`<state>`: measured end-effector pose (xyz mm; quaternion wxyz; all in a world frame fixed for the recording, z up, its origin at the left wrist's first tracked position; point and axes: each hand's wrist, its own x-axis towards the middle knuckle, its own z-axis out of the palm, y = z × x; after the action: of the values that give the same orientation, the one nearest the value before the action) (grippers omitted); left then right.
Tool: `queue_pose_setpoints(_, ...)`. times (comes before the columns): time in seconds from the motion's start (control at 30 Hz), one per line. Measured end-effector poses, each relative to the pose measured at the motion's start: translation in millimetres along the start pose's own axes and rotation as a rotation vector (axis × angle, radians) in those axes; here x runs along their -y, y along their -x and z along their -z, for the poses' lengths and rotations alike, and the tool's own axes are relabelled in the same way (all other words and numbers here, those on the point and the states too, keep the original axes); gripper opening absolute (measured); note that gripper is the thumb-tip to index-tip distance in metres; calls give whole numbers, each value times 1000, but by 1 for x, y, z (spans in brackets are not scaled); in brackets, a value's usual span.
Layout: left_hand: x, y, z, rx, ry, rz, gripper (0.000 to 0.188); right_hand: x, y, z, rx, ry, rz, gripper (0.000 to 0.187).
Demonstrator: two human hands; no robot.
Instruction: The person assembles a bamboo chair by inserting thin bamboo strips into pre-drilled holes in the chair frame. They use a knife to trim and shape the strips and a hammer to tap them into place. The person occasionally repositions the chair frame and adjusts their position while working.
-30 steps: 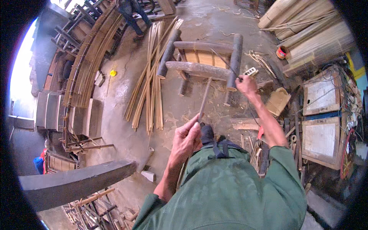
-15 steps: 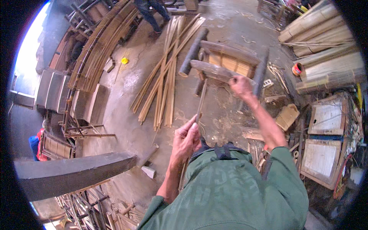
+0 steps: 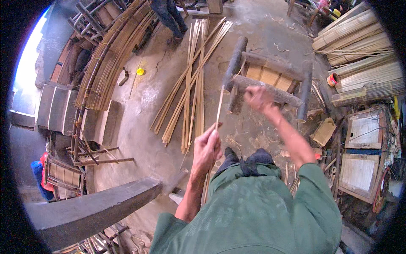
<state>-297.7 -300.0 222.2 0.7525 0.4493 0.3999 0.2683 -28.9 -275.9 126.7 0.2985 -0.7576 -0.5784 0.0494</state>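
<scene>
My left hand (image 3: 206, 146) is closed around a thin bamboo strip (image 3: 220, 106). The strip runs up from the fist toward a low frame of thick, dark poles (image 3: 270, 91), and part of it shows again below the hand. Slatted bamboo (image 3: 270, 76) fills the middle of that frame. Over the frame's near pole is my right hand (image 3: 259, 99), its arm stretched forward. Motion smears its fingers, so whether they hold anything is unclear, as is whether the hand touches the pole.
Long split bamboo strips (image 3: 192, 89) lie crossed on the floor ahead. A grey beam (image 3: 97, 207) juts in at lower left. Bundled slats (image 3: 363, 72), a red tin (image 3: 333, 79) and a wooden cabinet (image 3: 357, 173) stand right. Another person's legs (image 3: 169, 19) show at the top.
My right hand has moved a little left over the near pole. The view has shifted, and my left hand keeps its grip on the strip.
</scene>
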Motion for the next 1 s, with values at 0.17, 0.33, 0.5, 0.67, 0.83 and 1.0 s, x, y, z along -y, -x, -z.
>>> queue_pose_setpoints(0.17, 8, -24, 37, 52, 92, 83, 36, 8, -28, 9, 43, 47, -74, 20)
queue_pose_setpoints(0.33, 1, -63, 27, 64, 16, 66, 35, 27, -45, -24, 70, 70, 119, 19)
queue_pose_setpoints(0.5, -13, -91, 29, 90, -77, 72, 36, -75, -100, -12, 40, 69, -265, 21)
queue_pose_setpoints(0.67, -15, -175, 21, 60, -200, 44, 36, -26, -125, -43, 0, -16, 149, 17)
queue_pose_setpoints(0.83, -48, -217, 2, 55, -254, 134, 34, -88, -166, -66, -49, 38, 87, 17)
queue_pose_setpoints(1.0, -75, -229, 61, -56, -258, 129, 35, -272, -173, -15, -138, -51, -687, 25)
